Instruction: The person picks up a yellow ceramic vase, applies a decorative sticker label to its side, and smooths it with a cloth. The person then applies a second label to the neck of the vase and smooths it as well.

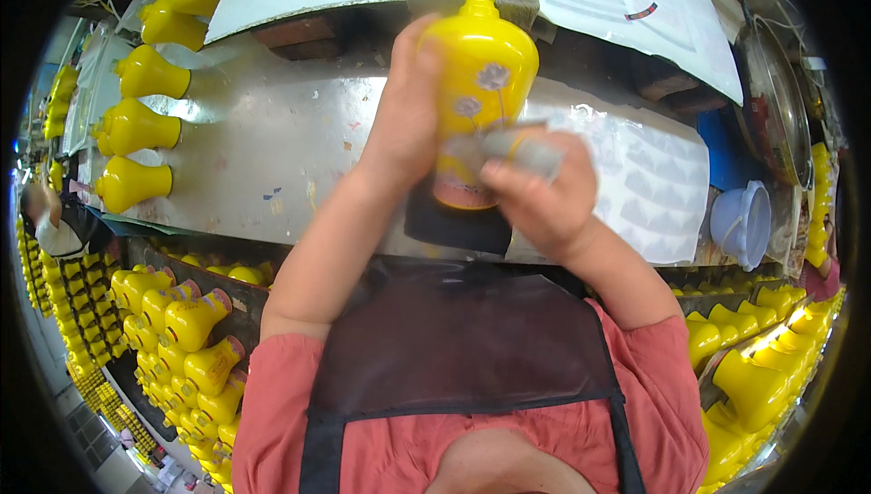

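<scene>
A glossy yellow bottle (490,45) lies over the bench, its neck pointing away from me and resting against a grey-brown padded block (520,6). Lilac-grey flowers with dark stems decorate its side, and a pink band circles its base. My left hand (413,104) grips the bottle along its left side. In my right hand (553,190) is a short grey roll-like tool (531,154) with a yellowish band, blurred by motion. Its tip is at the lower part of the bottle, over the decoration. Under the bottle's base lies a black cloth or pad (458,226).
Several yellow bottles (136,127) line the bench's left side. A sheet of grey printed shapes (649,185) lies on the right, beside a pale blue bucket (741,222). More bottles (195,322) crowd low at left and right (758,385). Another person (59,222) is at far left.
</scene>
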{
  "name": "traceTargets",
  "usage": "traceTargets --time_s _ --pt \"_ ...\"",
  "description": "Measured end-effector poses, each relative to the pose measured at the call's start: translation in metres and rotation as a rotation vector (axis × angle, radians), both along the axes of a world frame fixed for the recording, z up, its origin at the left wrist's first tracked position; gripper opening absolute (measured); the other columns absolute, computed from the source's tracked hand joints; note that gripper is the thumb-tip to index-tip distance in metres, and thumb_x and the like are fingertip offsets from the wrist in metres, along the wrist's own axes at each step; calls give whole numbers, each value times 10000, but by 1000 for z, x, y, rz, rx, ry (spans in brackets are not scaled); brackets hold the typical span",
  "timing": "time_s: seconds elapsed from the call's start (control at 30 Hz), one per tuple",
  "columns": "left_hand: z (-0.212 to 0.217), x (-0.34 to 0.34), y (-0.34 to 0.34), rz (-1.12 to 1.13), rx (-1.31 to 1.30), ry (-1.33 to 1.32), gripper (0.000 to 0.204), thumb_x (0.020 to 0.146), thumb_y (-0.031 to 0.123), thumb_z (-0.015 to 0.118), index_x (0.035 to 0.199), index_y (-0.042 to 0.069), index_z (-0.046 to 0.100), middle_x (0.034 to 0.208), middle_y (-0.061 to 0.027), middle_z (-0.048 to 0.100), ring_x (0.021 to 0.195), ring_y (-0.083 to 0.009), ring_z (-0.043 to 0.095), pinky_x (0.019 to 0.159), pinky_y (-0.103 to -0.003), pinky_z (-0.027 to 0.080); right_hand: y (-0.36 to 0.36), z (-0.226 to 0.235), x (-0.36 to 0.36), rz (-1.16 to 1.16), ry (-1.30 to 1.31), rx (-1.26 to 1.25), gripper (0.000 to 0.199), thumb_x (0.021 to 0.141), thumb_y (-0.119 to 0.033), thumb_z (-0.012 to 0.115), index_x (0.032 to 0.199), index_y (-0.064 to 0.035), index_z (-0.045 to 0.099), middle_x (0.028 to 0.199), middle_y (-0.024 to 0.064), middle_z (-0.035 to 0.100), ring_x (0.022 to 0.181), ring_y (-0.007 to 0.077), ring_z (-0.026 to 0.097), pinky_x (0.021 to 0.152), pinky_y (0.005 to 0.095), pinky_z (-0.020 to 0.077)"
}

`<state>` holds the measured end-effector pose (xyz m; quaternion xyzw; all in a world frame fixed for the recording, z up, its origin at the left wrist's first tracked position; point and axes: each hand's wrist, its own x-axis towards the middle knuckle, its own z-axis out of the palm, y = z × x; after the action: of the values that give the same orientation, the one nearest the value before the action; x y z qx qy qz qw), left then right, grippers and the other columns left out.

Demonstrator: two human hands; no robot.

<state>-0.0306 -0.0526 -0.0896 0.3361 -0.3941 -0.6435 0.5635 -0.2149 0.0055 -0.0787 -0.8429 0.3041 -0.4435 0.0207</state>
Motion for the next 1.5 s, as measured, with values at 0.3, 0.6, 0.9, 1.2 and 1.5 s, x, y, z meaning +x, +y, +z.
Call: traceTargets --time_s 0.3,0.6,0.9,1.2,1.5 --pt "0 11 0 116 -201 -423 508 1155 353 417 1555 42 409 1371 -101 587 1240 -189 571 1113 -346 439 -46 45 6 -310 -214 118 336 854 -27 832 1166 -56 713 997 109 744 840 269 732 748 326 585" --pt "-6 11 9 168 -406 -767 844 965 432 677 1560 -43 313 1513 -297 403 1404 -468 413 1193 -503 340 -83 90 16 -300 49 235 289 908 -48 767 1193 -39 720 1029 133 759 878 231 758 789 309 599" --pt "9 8 -6 306 -616 -1017 687 920 400 705 1453 20 496 1342 -226 538 1257 -431 505 1082 -500 418 -105 104 12 -250 199 448 256 935 -143 734 1144 4 740 960 173 772 842 218 750 773 321 583" --pt "18 4 -35 318 -448 -930 426 926 436 683 1137 66 680 1116 -160 648 1081 -381 587 973 -479 463 -90 76 -3 -368 213 -62 162 879 -124 723 1036 -93 751 846 137 706 755 331 709 674 395 566" --pt "19 10 -43 206 -217 -663 260 1064 226 582 1102 7 717 1026 -39 703 955 -98 619 905 -269 500 -10 51 27 227 341 -254 177 760 -104 764 932 -93 723 825 41 631 826 243 717 708 352 597"
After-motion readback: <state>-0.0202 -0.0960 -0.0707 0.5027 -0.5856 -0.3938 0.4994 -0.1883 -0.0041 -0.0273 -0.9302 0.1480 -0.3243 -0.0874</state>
